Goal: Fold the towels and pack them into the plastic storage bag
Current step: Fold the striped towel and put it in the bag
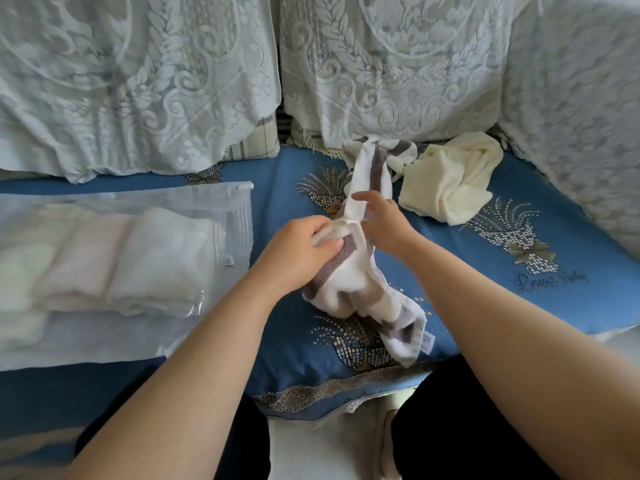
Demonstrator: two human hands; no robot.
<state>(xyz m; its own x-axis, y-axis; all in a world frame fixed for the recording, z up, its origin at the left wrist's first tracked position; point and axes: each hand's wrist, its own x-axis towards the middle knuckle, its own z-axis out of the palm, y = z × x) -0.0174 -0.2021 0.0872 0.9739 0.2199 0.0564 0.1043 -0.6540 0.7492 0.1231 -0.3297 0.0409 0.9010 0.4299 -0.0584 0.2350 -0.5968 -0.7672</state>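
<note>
Far left, a clear plastic bag (124, 237) lay flat on the blue sofa cover (519, 306), its zip end pointing toward the middle; folded pale towels (114, 265) sat inside it side by side, seen hazily through the plastic. Behind the bag, a lace-covered cushion (138, 81) leaned against the sofa back. Near centre, the left hand (298, 258) gripped the striped towel (353, 289), fingers curled round a bunched white edge. That brown-and-white towel was twisted into a long rope shape, its near end draped on the cover with a small label showing, its far end trailing back to the cushions. Just right of it, the right hand (384, 223) pinched the same towel's white edge, thumb and forefinger on the cloth, other fingers loosely spread. Both hands met close together on the towel above the cover. Further right, a cream towel (450, 181) lay crumpled and unfolded on the cover, touching the striped towel's far end. A second lace cushion (398, 64) stood behind it.
</note>
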